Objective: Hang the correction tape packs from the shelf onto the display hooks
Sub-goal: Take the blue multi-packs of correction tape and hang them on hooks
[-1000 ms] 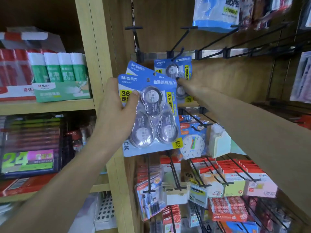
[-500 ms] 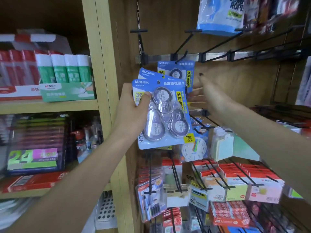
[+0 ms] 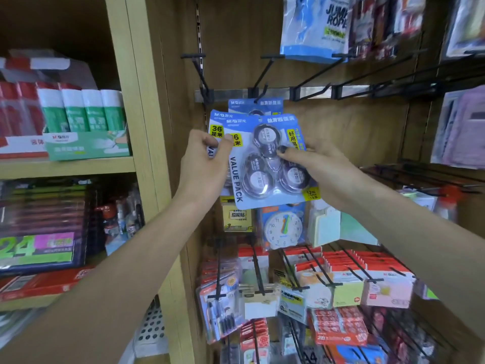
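**Correction tape packs: one hung, two in hand**

Front pack (image 3: 270, 164) pinched at its right edge by right hand (image 3: 320, 169); back pack (image 3: 216, 127) gripped by left hand (image 3: 204, 164). Held just below far hook (image 3: 258, 94), already carrying one hung pack (image 3: 256, 105). Two left to hang.

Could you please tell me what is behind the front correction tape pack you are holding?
A second pack peeks out behind the front pack; a third hangs on the hook. Their lower parts are covered.
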